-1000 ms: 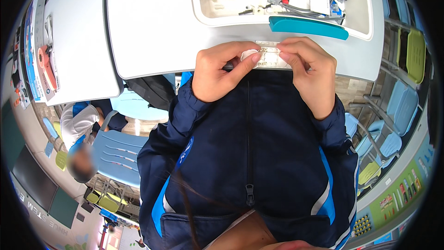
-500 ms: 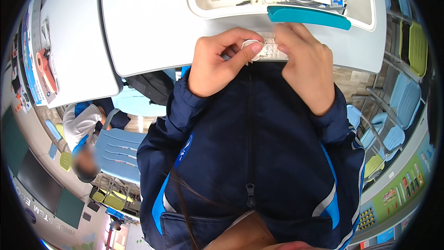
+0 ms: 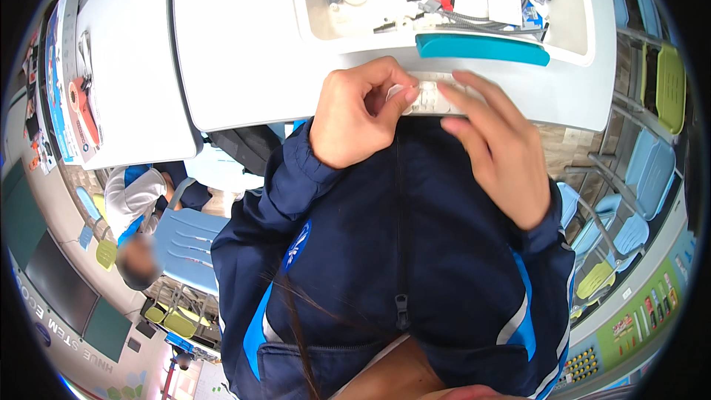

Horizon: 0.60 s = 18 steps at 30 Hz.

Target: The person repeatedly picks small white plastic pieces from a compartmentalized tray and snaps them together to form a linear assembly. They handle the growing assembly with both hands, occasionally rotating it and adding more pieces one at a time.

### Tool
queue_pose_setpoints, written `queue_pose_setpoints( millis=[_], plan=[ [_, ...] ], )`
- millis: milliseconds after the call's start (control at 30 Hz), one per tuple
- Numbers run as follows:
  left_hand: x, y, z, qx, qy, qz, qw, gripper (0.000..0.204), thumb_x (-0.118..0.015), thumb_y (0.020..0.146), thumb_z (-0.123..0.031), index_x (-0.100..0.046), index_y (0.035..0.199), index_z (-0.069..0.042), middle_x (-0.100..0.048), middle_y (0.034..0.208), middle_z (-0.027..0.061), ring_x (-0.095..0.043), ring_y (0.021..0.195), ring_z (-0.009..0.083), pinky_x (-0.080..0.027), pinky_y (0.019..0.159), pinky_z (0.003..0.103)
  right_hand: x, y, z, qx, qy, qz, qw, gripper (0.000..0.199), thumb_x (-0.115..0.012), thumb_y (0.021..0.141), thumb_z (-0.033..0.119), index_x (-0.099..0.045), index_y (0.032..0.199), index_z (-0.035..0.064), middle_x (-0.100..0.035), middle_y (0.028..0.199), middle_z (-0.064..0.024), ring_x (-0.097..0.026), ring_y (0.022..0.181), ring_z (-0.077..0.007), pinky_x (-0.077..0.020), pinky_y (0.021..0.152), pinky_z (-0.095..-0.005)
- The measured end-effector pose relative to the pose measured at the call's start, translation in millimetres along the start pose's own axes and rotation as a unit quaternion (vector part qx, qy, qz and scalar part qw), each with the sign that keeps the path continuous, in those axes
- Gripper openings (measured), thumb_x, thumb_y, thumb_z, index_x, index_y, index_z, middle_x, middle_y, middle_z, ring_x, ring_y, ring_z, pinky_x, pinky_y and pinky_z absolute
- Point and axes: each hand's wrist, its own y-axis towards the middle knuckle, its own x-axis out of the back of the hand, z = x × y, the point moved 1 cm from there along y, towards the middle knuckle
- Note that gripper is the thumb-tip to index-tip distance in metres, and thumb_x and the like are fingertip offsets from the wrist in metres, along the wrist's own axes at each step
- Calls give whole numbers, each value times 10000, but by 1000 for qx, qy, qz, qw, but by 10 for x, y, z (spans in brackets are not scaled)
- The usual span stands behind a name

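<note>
Two hands: both meet at the near edge of the white table (image 3: 244, 44), in the upper middle of the frame.
Left hand (image 3: 354, 115): it is curled up tight, and its thumb and first finger pinch the left end of a small white ridged piece (image 3: 429, 96).
Right hand (image 3: 498, 150): its fingers are stretched out and lie on the right part of the same piece; I cannot tell if they squeeze it or only touch it.
White piece: it is flat and long, with little ribs, and it sits at the table edge, just above the dark blue jacket (image 3: 400, 252).
Tray (image 3: 585, 22): white, at the top of the frame, just behind the hands, full of small parts in blue, red, black and white.
Teal bar (image 3: 481, 50): it lies along the near side of the tray, just above the white piece.
Second table (image 3: 133, 52): on the upper left, with flat packs (image 3: 70, 96) near its left edge.
Other person (image 3: 141, 200): sits on the lower left on a light blue chair (image 3: 196, 241).
Chairs (image 3: 637, 200): blue and green ones on the right side.
</note>
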Motion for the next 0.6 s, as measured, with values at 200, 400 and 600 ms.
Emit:
queue_pose_setpoints(
  millis=[200,400,600],
  plan=[
    [3,6,-91,49,58,12,997,92,-733,823,-39,-650,825,-80,-527,533,74,-535,460,242,-402,503,349,803,150,275,84,-76,-33,993,244,-742,842,-25,-756,1084,5,-742,994,-146,-677,733,-207,-536,647,-293],
    [41,9,-276,52,142,22,988,78,-718,854,-45,-672,911,-71,-583,585,67,-566,508,200,-423,519,328,667,1198,-475,237,-200,11,951,189,-673,919,41,-733,1098,40,-714,932,-165,-655,728,-286,-523,660,-346],
    [138,14,-316,85,73,59,992,207,-761,894,-104,-712,1080,-28,-642,657,61,-558,536,116,-432,530,278,443,1462,-593,267,-329,79,902,94,-664,932,120,-655,968,34,-690,836,-150,-651,750,-390,-526,678,-454]
  ],
)
